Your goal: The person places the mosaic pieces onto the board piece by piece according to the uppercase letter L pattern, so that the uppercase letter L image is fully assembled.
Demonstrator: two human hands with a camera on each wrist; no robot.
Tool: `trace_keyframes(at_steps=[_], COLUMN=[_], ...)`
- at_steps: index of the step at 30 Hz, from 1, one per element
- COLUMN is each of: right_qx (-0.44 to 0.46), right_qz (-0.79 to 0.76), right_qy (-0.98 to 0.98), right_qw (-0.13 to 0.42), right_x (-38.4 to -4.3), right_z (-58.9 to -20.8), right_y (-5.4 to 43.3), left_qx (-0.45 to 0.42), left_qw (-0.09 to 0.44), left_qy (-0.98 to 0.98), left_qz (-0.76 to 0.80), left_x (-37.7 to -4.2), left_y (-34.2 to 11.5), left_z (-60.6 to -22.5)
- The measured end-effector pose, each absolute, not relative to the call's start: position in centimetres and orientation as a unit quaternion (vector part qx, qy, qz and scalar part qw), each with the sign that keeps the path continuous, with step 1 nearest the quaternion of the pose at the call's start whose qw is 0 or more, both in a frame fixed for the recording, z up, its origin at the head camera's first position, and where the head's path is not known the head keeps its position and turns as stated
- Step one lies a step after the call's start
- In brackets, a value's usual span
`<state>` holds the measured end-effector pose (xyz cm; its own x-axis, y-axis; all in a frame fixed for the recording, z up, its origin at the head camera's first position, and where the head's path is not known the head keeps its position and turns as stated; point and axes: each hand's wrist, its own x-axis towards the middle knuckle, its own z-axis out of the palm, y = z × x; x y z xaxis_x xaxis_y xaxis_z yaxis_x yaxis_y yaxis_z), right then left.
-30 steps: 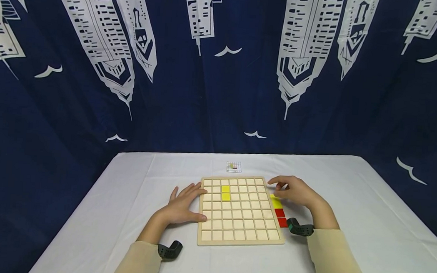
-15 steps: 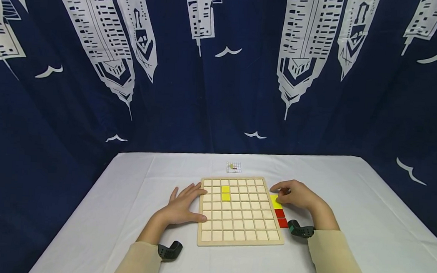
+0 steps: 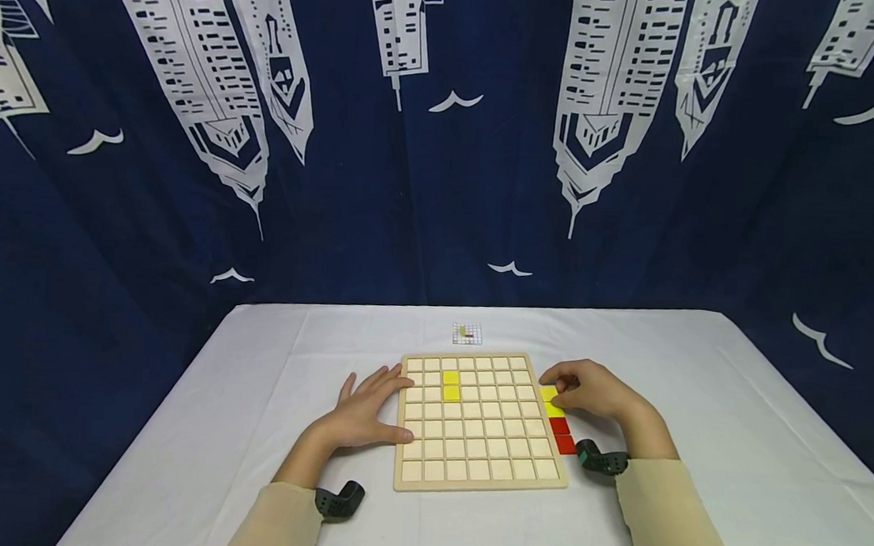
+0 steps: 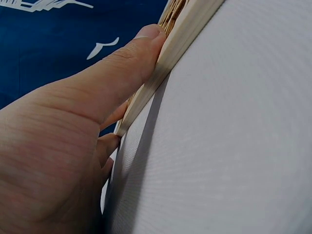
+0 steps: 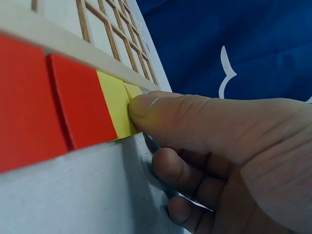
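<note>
A square wooden grid board [image 3: 481, 481] lies on the table, with two yellow tiles [image 3: 451, 386] set in its upper left cells. My left hand [image 3: 356, 417] rests at the board's left edge with fingers spread, its thumb [image 4: 129, 61] on the frame in the left wrist view. Along the right edge runs a row of loose tiles, yellow [image 3: 549, 393] at the far end and red [image 3: 559, 426] nearer. My right hand [image 3: 593, 389] pinches the far yellow tile [image 5: 131, 90], the thumb pressing its near edge in the right wrist view; the index fingertip is mostly hidden.
A small printed pattern card [image 3: 467, 334] lies beyond the board. The white cloth-covered table [image 3: 195, 425] ends at a dark blue curtain [image 3: 413, 180] with white buildings and birds. A second red tile [image 3: 565, 444] is close to the black right wrist camera [image 3: 601, 458].
My right hand has come slightly nearer along the tile row, its thumb and index finger now at the far yellow tile. My left hand and the board have stayed put.
</note>
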<state>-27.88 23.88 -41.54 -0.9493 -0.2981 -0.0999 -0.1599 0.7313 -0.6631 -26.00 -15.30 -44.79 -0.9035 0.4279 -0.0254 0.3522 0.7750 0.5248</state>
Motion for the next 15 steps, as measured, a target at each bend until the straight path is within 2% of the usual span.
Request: trace_keyframes(at_steps=[15], right_qx=[-0.106], right_qz=[-0.335], right_qy=[0.932], right_qw=[0.088], right_x=[-28.26], right_z=[-41.87], right_y=[23.95], left_qx=[0.207], left_qw=[0.071], left_qy=[0.937], left_qz=[0.271], left_x=[-25.93], left_y=[-15.27], left_z=[-44.69])
